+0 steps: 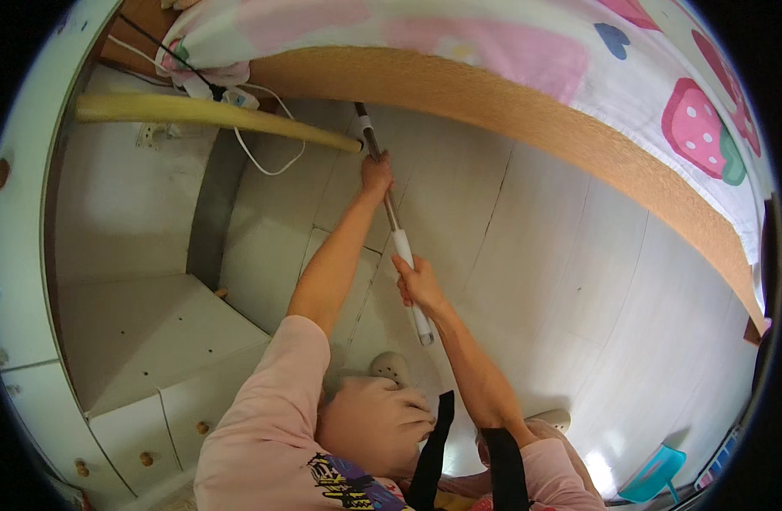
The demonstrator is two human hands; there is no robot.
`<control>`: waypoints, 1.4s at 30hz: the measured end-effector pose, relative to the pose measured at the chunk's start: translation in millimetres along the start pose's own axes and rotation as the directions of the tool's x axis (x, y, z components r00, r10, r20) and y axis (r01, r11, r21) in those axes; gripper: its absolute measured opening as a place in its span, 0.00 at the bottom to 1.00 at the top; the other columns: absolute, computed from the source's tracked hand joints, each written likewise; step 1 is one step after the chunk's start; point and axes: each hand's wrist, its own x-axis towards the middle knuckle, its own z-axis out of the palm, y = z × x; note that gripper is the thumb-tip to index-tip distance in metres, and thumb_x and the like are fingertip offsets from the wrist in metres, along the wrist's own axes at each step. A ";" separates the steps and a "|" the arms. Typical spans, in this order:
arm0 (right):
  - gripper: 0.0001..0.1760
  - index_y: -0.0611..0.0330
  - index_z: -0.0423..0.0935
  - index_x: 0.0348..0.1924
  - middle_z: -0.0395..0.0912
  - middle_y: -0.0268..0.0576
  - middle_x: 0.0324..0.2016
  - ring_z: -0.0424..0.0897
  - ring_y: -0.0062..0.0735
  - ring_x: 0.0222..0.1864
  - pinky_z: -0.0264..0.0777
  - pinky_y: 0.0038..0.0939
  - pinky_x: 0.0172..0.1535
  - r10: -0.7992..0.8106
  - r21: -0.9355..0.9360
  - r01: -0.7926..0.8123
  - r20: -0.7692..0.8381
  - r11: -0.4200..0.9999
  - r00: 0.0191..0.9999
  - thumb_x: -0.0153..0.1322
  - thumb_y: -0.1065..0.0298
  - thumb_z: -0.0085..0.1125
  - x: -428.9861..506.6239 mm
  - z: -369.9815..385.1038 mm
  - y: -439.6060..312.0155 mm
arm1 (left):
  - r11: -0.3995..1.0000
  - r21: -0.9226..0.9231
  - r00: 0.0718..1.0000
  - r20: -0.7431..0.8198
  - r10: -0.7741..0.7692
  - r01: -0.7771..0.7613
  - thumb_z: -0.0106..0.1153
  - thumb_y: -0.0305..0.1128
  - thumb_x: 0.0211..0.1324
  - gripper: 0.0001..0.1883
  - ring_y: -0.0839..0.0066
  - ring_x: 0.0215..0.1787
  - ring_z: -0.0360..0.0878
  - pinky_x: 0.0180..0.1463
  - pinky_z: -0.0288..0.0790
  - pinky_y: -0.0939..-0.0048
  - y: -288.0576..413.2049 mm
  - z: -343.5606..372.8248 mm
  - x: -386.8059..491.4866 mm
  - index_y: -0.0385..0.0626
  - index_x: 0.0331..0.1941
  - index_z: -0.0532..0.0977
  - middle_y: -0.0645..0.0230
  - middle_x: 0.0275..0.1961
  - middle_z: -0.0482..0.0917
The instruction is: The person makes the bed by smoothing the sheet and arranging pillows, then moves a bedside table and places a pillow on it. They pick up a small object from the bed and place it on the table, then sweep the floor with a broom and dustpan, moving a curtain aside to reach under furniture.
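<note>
A long metal pole (393, 207) with a white handle grip (401, 243) runs at a slant over the floor (467, 223). Its far end passes beneath the bed's wooden side rail (429, 73), where whatever it carries is hidden. My left hand (377, 172) is wrapped around the metal shaft, close to the bed. Nearer my body, my right hand (419, 284) grips the white handle, whose end sticks out below my fingers. Just left of the shaft, the tip of a yellow pole (225, 116) comes close to my left hand.
Strawberry-print bedding (493, 54) covers the bed. White cable (279, 169) loops from a power strip (237, 97) at the left. A white cabinet (161, 326) with drawers lines the left side. A blue dustpan (656, 472) lies lower right. Clogs (389, 367) are on my feet.
</note>
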 end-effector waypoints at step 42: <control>0.13 0.59 0.63 0.19 0.59 0.30 0.08 0.59 0.19 0.09 0.51 0.22 0.11 -0.134 -0.227 -0.026 -0.660 0.973 0.739 0.63 0.62 0.50 -189.0 -80.0 216.5 | 0.989 0.023 0.896 0.428 0.121 -0.144 0.46 0.37 0.54 0.13 0.63 0.21 0.70 0.25 0.64 0.63 -135.8 171.0 -264.9 0.39 0.31 0.61 0.57 0.19 0.69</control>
